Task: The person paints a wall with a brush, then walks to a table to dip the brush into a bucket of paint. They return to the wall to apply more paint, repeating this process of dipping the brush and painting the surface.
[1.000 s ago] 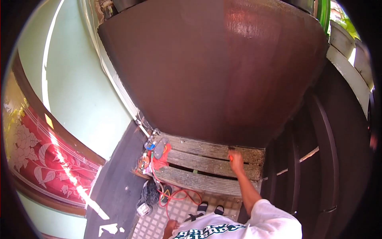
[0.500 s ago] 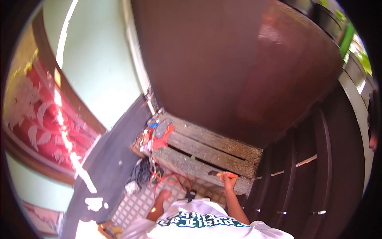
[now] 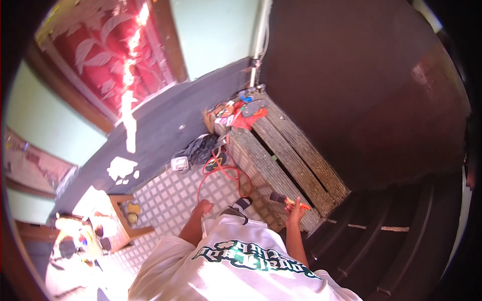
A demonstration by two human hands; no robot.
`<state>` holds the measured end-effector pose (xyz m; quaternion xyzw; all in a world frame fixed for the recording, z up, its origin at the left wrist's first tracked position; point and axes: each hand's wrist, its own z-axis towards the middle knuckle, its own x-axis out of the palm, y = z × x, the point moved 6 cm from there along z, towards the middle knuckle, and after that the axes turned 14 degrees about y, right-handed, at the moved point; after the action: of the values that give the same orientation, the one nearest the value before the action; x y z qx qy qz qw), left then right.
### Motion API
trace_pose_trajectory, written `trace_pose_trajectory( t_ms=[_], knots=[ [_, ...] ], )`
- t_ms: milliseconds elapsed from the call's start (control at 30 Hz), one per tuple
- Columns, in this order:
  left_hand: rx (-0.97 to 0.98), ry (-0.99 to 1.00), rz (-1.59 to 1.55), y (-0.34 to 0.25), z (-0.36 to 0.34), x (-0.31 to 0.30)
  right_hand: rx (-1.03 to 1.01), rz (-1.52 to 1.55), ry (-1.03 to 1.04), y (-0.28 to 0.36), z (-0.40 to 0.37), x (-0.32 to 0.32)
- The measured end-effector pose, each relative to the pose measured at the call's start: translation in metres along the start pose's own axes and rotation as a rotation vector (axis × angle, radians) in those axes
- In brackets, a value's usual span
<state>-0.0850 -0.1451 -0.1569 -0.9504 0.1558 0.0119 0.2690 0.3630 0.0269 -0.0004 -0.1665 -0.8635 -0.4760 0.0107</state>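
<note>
My right hand (image 3: 296, 211) is closed around the orange handle of a paintbrush (image 3: 279, 197). The brush's dark, wide bristle end points left, above the near edge of a slatted wooden bench (image 3: 261, 163). My left hand (image 3: 203, 207) hangs low in front of my body over the tiled floor, its fingers curled in and nothing showing in them. Near that hand a red hose (image 3: 199, 185) lies looped on the tiles.
Sandals, a red bag (image 3: 251, 120) and small items lie on the bench's far end. A black plastic bag (image 3: 198, 148) and a white container (image 3: 179, 164) sit by the grey wall. A wooden table (image 3: 118, 226) with items stands at left; dark slats (image 3: 374, 231) rise at right.
My view has turned left, so the bench and wall appear shifted and rotated, and the table at left has come into sight. The paintbrush remains in my right hand.
</note>
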Motion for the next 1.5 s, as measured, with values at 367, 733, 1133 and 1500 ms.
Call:
trace_pose_trajectory(
  t_ms=[367,733,1133,1500],
  knots=[
    [-0.063,-0.133,0.059,0.237,-0.106,0.114,0.085,-0.018,-0.034,-0.066,-0.024,-0.026],
    [-0.294,-0.465,-0.011,0.274,-0.178,0.12,0.033,-0.228,0.329,-0.114,-0.06,0.075],
    [-0.197,-0.552,-0.808,0.485,-0.23,0.214,-0.027,-0.386,0.685,-0.181,-0.167,0.279],
    [-0.132,-0.857,-1.383,0.584,-0.371,0.176,0.093,-0.663,1.052,-0.361,-0.379,0.476]
  ],
)
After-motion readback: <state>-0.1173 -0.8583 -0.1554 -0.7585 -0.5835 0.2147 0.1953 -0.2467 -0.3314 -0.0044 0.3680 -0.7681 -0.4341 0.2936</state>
